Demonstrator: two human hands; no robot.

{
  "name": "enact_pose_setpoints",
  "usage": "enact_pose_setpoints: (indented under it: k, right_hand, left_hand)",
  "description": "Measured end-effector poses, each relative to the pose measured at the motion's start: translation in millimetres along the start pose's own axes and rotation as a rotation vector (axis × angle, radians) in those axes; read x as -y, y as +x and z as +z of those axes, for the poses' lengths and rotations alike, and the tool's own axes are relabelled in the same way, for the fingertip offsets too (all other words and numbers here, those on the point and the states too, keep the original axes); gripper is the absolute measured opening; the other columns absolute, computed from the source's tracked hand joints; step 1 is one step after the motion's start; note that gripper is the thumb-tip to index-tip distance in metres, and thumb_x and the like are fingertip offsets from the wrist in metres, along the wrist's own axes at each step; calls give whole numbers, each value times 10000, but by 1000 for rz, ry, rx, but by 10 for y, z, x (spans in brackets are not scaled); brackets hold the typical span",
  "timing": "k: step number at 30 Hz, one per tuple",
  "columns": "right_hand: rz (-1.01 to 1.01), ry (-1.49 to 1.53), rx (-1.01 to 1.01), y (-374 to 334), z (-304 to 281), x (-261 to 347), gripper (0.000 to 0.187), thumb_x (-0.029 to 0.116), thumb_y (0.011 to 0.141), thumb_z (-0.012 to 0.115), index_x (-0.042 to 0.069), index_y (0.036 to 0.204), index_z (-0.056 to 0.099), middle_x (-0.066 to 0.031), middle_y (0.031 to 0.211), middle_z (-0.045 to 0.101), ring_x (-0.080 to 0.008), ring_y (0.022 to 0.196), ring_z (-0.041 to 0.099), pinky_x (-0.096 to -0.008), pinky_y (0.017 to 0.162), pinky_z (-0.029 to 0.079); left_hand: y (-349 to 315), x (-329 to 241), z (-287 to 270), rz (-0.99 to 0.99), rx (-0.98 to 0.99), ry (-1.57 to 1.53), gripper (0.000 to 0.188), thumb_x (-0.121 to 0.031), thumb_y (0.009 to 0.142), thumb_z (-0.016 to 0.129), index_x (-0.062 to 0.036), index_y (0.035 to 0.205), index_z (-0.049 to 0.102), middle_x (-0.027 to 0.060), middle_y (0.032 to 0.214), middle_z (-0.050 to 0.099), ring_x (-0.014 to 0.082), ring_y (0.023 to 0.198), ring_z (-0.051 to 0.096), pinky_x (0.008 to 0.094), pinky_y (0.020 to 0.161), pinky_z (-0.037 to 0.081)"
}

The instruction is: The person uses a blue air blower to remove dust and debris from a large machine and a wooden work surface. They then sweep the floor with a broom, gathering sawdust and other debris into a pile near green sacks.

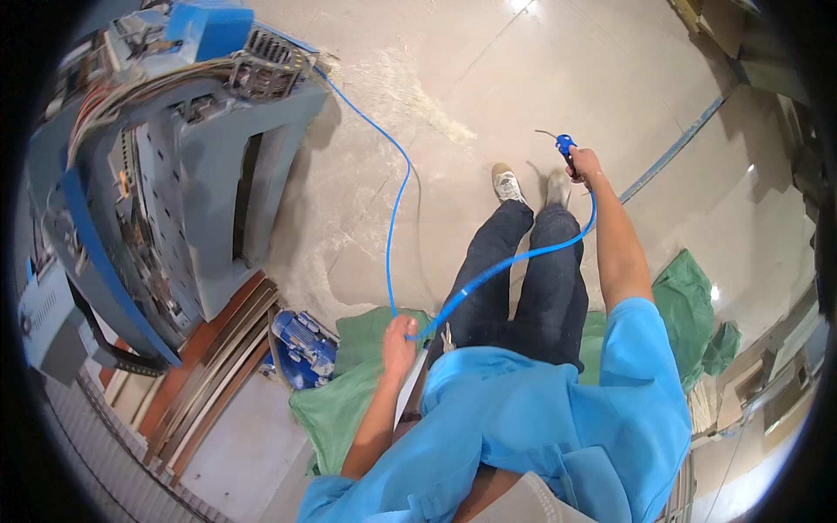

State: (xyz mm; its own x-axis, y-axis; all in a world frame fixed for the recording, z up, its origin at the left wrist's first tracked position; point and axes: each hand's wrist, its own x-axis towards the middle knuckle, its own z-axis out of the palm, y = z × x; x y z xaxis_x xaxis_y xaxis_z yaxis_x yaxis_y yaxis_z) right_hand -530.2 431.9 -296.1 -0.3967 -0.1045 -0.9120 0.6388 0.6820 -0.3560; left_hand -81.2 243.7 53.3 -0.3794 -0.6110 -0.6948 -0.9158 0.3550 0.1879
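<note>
My right hand, stretched out ahead over the floor, is closed round a blue and black air blow gun. Its thin bent nozzle points to the left. A blue air hose runs from the gun back in a curve across my legs to my left hand. The fingers of that hand are wrapped round the hose beside my left hip. From there the hose goes on ahead over the floor toward the machine at the upper left.
A large grey and blue machine with exposed cables fills the left side. Stacked boards and a blue motor lie below it. Green sacks lie on both sides of me. Pale dust covers part of the floor ahead.
</note>
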Motion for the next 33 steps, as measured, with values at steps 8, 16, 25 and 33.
enact_pose_setpoints:
  k: [8,16,25,33]
  right_hand:
    - [129,-204,200,928,140,-92,401,363,977,515,0,834,607,-104,590,588,-183,447,559,-367,389,502]
    - [3,969,-270,1600,-1297,295,466,421,1032,374,66,747,474,-120,663,586,-212,548,573,-360,549,542]
    - [-56,173,166,1847,-333,1702,406,418,1002,461,48,885,584,-65,669,609,-162,564,599,-354,563,560]
    - [-72,-93,324,1627,1212,1453,471,418,1001,445,11,814,593,-73,609,591,-160,458,534,-315,438,488]
  left_hand:
    - [149,-646,84,42,-38,17,273,-249,930,581,-6,1040,641,220,1138,585,402,1101,517,497,978,374]
    - [339,-1811,214,9,19,-154,233,-234,902,626,-46,1032,674,161,1089,617,359,1059,521,463,974,373]
    - [323,-2254,239,-73,66,-244,188,-241,920,596,-73,938,680,98,1021,639,310,1013,548,422,921,398]
    - [-194,-2169,578,-166,8,-317,158,-218,886,627,-76,924,685,95,1016,622,312,1013,547,441,941,404]
